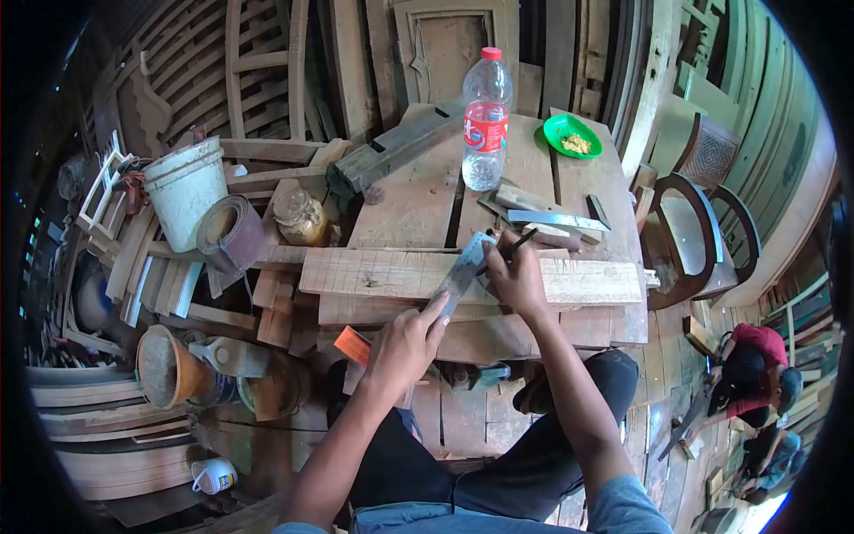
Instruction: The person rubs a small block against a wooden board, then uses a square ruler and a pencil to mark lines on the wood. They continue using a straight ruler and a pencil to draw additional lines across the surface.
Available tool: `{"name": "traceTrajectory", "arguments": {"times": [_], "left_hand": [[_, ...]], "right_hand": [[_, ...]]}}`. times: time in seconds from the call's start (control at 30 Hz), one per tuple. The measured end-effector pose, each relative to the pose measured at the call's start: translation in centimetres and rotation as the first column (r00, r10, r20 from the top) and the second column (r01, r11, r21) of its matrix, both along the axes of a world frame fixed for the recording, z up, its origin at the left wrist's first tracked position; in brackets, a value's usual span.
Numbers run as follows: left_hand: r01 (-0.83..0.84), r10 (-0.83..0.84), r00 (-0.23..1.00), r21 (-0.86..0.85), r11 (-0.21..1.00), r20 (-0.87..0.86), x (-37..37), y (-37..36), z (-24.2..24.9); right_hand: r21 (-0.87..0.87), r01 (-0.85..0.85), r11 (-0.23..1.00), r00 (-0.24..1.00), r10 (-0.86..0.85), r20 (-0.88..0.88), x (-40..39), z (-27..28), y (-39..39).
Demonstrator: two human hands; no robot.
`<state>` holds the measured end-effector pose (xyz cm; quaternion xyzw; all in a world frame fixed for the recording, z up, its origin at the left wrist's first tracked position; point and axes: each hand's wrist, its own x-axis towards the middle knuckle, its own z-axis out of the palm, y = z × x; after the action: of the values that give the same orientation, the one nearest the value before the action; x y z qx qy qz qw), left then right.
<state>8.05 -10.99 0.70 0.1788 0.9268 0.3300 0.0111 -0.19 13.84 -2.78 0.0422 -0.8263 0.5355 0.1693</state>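
My left hand (400,345) is closed around a metal square, its flat silver blade (464,272) slanting up and away across a pale wooden beam (382,272). An orange end piece (353,345) sticks out on the left side of that hand. Over the beam, my right hand (516,274) pinches a dark, thin pencil-like marker (527,238) close to the blade's far end. The beam lies crosswise on the wooden worktable (405,214), with dark marks along its upper edge. Just beyond my right hand rest a shiny metal blade (556,219) and wood pieces.
A water bottle (486,133) and a green bowl (572,136) stand on the table's far side, near a notched dark timber (400,147). To the left are a white bucket (185,191), a sanding roll (233,233) and a jar (300,216). Two people work at far right.
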Motion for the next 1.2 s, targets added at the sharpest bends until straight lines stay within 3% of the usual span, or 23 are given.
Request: {"name": "traceTrajectory", "arguments": {"times": [0.07, 0.27, 0.47, 0.57, 0.7, 0.93, 1.03, 1.13, 1.2], "left_hand": [[-0.008, 0.009, 0.998, -0.007, 1.000, 0.064, 0.1, 0.2, 1.0], [0.005, -0.005, 1.000, 0.030, 1.000, -0.031, 0.0, 0.0, -0.5], [-0.008, 0.008, 1.000, -0.013, 1.000, 0.008, 0.1, 0.1, 0.2], [-0.009, 0.009, 1.000, -0.012, 1.000, 0.008, 0.1, 0.1, 0.3], [-0.009, 0.009, 1.000, -0.014, 1.000, -0.005, 0.1, 0.1, 0.2], [-0.012, 0.012, 1.000, 0.004, 1.000, -0.005, 0.1, 0.1, -0.1], [-0.008, 0.008, 1.000, -0.003, 1.000, -0.007, 0.0, 0.1, -0.2], [-0.005, 0.005, 1.000, -0.018, 1.000, -0.005, 0.0, 0.0, -0.1], [-0.005, 0.005, 1.000, -0.020, 1.000, 0.000, 0.0, 0.0, -0.1]], "right_hand": [[0.014, -0.032, 0.999, 0.999, 0.032, -0.017, 0.2, -0.3, 0.1], [-0.093, 0.072, 0.993, 0.995, -0.065, 0.070, 0.0, 0.7, -0.2], [0.119, 0.064, 0.991, 0.998, -0.064, -0.005, -0.6, -0.1, 0.6], [0.003, 0.110, 0.994, 0.994, -0.110, -0.009, -0.2, 1.7, 0.0], [0.040, 0.080, 0.996, 0.995, -0.082, 0.048, -0.4, 0.8, 0.5], [-0.055, 0.101, 0.993, 0.994, -0.099, 0.046, -0.4, 1.4, 0.0], [0.072, 0.050, 0.996, 0.999, -0.050, -0.009, -0.9, 0.2, 0.6], [-0.047, 0.130, 0.990, 0.990, -0.127, 0.059, -0.8, 0.9, 0.2], [-0.027, 0.086, 0.996, 0.996, -0.085, 0.041, -1.0, 1.6, 0.8]]}}
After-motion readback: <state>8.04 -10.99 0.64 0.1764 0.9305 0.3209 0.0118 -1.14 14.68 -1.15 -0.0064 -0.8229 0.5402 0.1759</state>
